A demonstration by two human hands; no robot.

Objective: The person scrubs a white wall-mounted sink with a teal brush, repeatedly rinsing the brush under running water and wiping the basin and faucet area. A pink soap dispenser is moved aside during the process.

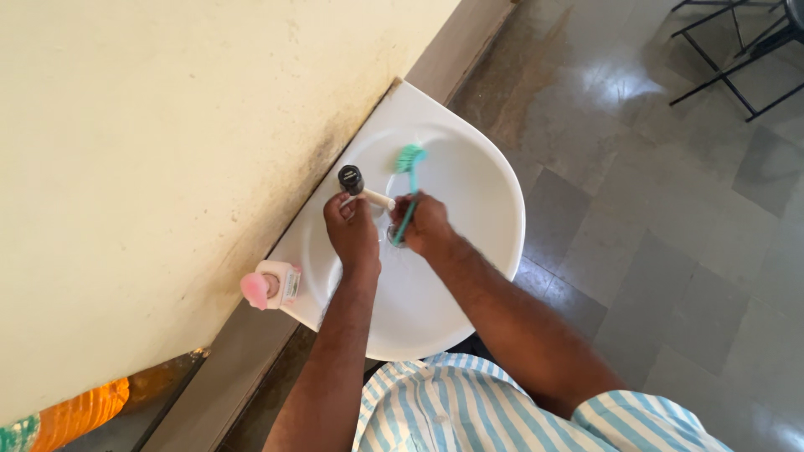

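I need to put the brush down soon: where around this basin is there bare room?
The near bowl of the white basin, below both wrists, is bare, as is the far rim beyond the green brush. It is crowded at the tap, where the left hand and right hand meet. The pink-capped bottle fills the wall-side corner.

Both bare forearms reach forward from short striped sleeves and converge, wrists near each other. Left hand (352, 230): palm down, back of hand toward the camera, fingers curled downward at the far end. Right hand (427, 224): closed in a fist-like grip, knuckles up, thumb side toward the left hand. The hands sit just beside each other; contact between them cannot be told.
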